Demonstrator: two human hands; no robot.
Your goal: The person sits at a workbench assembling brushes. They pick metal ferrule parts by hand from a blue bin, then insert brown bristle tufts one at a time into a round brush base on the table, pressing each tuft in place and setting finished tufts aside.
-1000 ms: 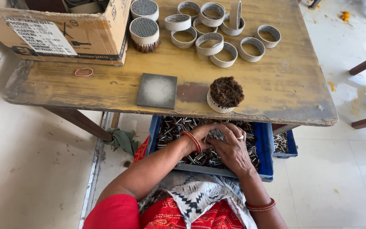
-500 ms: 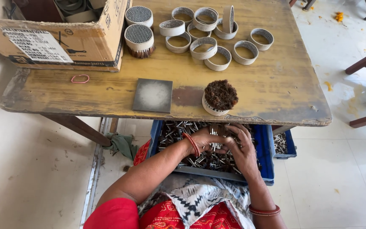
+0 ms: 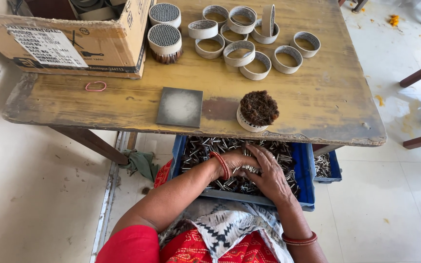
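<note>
A blue plastic crate (image 3: 306, 170) sits on the person's lap, tucked partly under the near edge of the table, and it is heaped with short silvery metal pins (image 3: 210, 148). Both hands are down in that heap. The left hand (image 3: 237, 161), with a red bangle (image 3: 221, 164) at the wrist, lies curled among the pins, and I cannot tell how much it has hold of. The right hand (image 3: 269, 173) lies over it with the fingers spread and bent, gathering a small bunch of pins against the left; whether it grips them firmly I cannot tell. A second red bangle (image 3: 298, 239) rings the right forearm.

Just above the hands, at the table's near edge, stands a round white ring packed with dark brown bristly fibre (image 3: 257, 111). Beside it lies a flat grey square metal plate (image 3: 180, 107). The worn yellow wooden table (image 3: 327, 97) carries, further back, a cluster of empty white cardboard rings (image 3: 249, 39), one standing on edge. Left of these stand two rings filled with a grey honeycomb face (image 3: 164, 27), touching a brown cardboard box (image 3: 74, 44). A pink rubber band (image 3: 96, 86) lies near the box. A smaller blue tray of pins (image 3: 328, 165) shows just right of the crate.
</note>
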